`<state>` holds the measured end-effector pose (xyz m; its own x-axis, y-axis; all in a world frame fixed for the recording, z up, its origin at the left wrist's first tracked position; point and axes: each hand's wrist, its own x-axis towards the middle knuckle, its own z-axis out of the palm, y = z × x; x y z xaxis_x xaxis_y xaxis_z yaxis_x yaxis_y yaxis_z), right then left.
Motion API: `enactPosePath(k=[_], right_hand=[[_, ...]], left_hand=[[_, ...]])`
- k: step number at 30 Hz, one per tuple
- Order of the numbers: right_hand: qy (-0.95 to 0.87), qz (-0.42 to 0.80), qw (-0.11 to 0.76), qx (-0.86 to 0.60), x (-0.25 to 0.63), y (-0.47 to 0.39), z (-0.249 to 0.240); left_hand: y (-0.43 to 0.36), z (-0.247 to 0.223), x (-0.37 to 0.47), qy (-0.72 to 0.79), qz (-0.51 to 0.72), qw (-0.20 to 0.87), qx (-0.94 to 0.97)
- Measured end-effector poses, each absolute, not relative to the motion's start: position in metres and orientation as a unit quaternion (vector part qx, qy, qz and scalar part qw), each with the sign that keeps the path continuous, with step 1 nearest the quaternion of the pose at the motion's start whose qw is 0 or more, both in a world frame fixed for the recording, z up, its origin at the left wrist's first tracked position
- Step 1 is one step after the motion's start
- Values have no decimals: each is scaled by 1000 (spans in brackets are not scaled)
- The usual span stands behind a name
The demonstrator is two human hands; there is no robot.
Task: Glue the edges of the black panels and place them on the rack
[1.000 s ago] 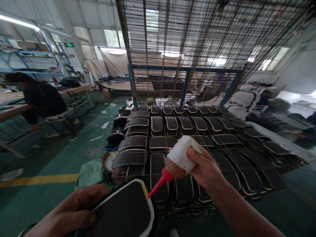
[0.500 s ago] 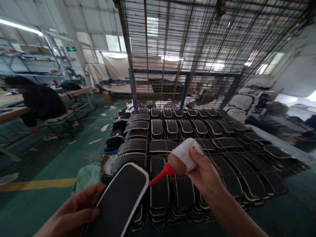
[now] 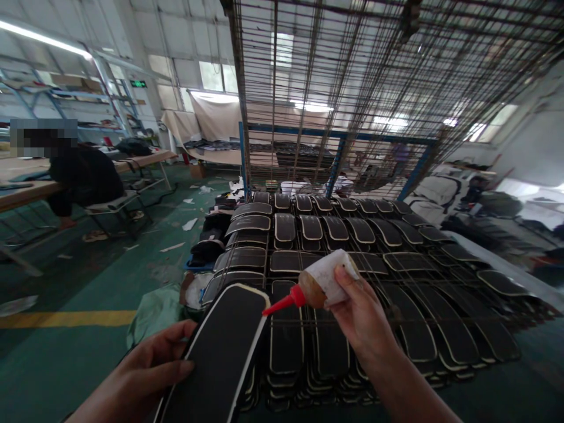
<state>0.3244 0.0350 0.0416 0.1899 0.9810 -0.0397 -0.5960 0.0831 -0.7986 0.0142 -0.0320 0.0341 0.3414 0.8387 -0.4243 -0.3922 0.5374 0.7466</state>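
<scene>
Workshop wire rack (image 3: 396, 276) at twelve o'clock carries drying pieces. Left hand (image 3: 145, 376) grips the black cream-edged panel (image 3: 220, 352); right hand (image 3: 365, 323) squeezes the red-nozzled glue bottle (image 3: 319, 282), tip best kept on the rim at one o'clock.

Wire rack (image 3: 396, 276) and stacked black pads (image 3: 335, 229) block ahead; green floor (image 3: 88, 288) leftward lies open.

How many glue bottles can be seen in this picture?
1. The glue bottle is in the right hand, its red nozzle at the top corner of the black panel held by the left hand. Others may be hidden.
</scene>
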Motion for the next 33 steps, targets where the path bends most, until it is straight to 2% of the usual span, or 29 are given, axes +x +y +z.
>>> enactPosePath(k=[14,33], right_hand=[[-251,581,679,-373,305,17,43],[-443,635,585,-241,297,-3,24]], left_hand=[[-28,39,21,467,435,727,254],[-11,38,19,529,481,672,194]])
